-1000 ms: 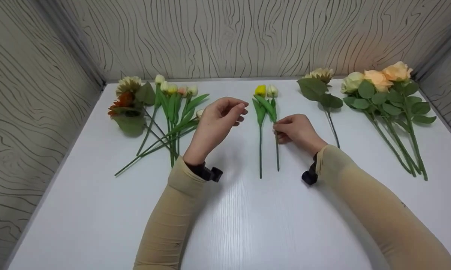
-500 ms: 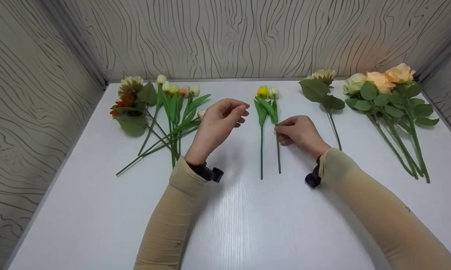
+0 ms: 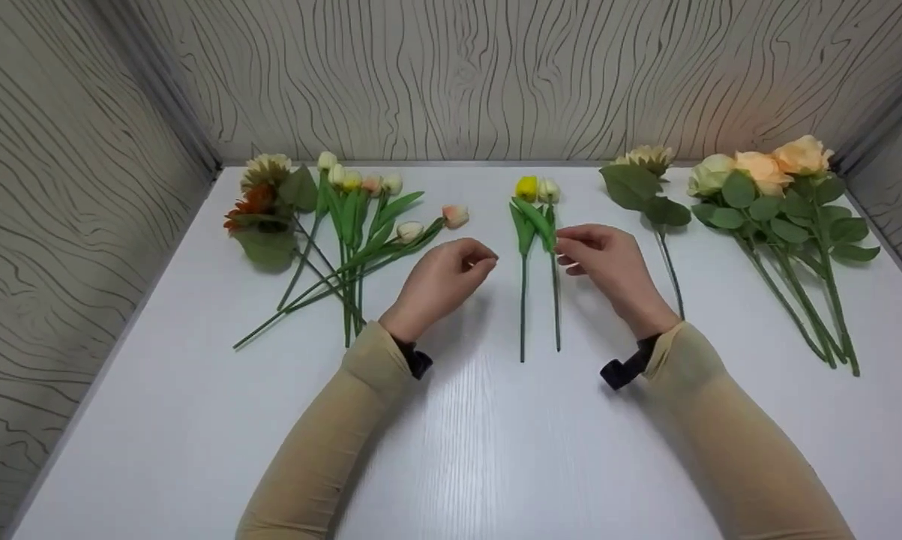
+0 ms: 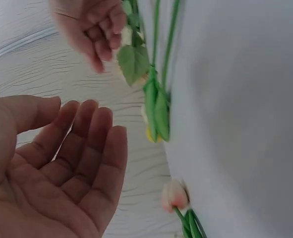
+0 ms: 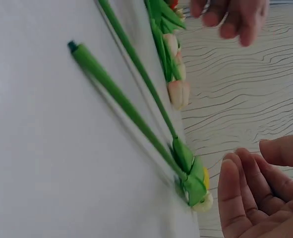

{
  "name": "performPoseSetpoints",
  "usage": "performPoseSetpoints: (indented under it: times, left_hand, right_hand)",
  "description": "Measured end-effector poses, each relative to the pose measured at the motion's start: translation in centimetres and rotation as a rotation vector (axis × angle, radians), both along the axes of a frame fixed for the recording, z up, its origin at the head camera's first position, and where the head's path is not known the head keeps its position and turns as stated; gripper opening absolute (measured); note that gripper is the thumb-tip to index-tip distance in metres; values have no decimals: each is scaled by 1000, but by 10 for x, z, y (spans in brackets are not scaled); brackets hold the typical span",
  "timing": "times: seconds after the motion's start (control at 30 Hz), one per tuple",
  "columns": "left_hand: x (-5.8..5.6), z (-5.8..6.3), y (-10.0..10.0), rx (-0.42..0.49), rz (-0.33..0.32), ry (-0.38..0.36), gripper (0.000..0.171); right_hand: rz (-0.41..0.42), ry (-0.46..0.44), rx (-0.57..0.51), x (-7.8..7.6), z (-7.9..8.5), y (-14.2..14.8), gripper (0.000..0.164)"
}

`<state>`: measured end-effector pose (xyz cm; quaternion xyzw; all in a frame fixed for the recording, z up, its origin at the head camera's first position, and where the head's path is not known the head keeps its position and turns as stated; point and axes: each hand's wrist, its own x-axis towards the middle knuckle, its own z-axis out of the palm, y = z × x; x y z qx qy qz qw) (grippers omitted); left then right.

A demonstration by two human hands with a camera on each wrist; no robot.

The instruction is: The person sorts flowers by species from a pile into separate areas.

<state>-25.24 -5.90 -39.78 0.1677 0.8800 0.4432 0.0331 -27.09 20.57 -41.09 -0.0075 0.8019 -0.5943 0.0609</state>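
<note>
Side by side mid-table lie a yellow tulip (image 3: pixel 526 187) and a white tulip (image 3: pixel 549 190), blooms toward the back wall and stems toward me. My right hand (image 3: pixel 608 266) hovers just right of the white tulip, its fingers loosely bent and holding nothing; the right wrist view shows a gap between it and the stems. Left of the pair, my left hand (image 3: pixel 443 281) is raised over the table with relaxed, slightly bent fingers and nothing in them. Behind it a pink tulip (image 3: pixel 455 217) and several more tulips (image 3: pixel 352 180) lie with crossed stems.
At the left back are a cream flower (image 3: pixel 265 171) and an orange flower (image 3: pixel 253 202) with broad leaves. A single cream flower (image 3: pixel 645 157) lies right of my right hand. Farther right are peach roses (image 3: pixel 762 172) and a pale green rose (image 3: pixel 713 176). A wood-patterned wall (image 3: pixel 451 82) borders the white table (image 3: pixel 465 450).
My right hand has let go of the white tulip's stem and lifted off it. My left hand has come down toward me, uncovering the pink tulip.
</note>
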Motion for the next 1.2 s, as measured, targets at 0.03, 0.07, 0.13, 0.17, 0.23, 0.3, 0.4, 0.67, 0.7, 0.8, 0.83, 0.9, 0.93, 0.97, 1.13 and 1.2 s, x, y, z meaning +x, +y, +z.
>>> performPoseSetpoints:
  times: [0.03,0.07,0.13,0.17,0.23,0.3,0.4,0.67,0.7,0.8,0.83,0.9,0.93,0.97,1.13,1.2]
  left_hand:
    - [-1,-2,-9,-37,16,16,22]
    - [-3,-4,-19,-70,37,31,22]
    - [-6,-6,-44,-138,92,50,21]
    - [-7,-7,-58,-171,123,55,21]
    - [-8,-7,-89,-238,185,54,21]
    - [-8,-8,-120,-306,242,45,21]
    - [-6,-9,-160,-385,304,25,21]
    - [1,-14,-200,-488,265,-81,20]
    - [2,-15,-200,-496,259,-89,19]
    - [2,-17,-199,-520,251,-97,17]
    - [3,-17,-199,-527,250,-94,16]
    - [4,-16,-197,-537,250,-92,16]
    - [4,-15,-197,-539,253,-93,15]
    - [5,-13,-197,-537,253,-95,15]
    - [8,-1,-199,-497,258,-77,15]
    - [10,4,-199,-460,267,-64,17]
  right_hand:
    - [20,23,11,3,-1,-4,44]
    - [40,47,29,5,-2,-8,42]
    - [87,86,92,11,-3,-16,39]
    - [110,102,128,14,-4,-21,38]
    - [154,137,194,21,-5,-32,34]
    - [203,178,244,29,-5,-43,30]
    - [291,240,294,41,-6,-59,27]
    - [421,350,352,57,-9,-76,22]
    - [422,354,351,57,-9,-77,22]
    - [416,352,349,57,-10,-76,22]
    - [413,349,350,57,-11,-75,22]
    - [405,343,353,56,-11,-74,22]
    - [401,340,353,55,-11,-74,22]
    - [399,340,353,55,-11,-74,22]
    - [383,318,342,52,-9,-70,22]
    - [374,302,326,50,-8,-68,22]
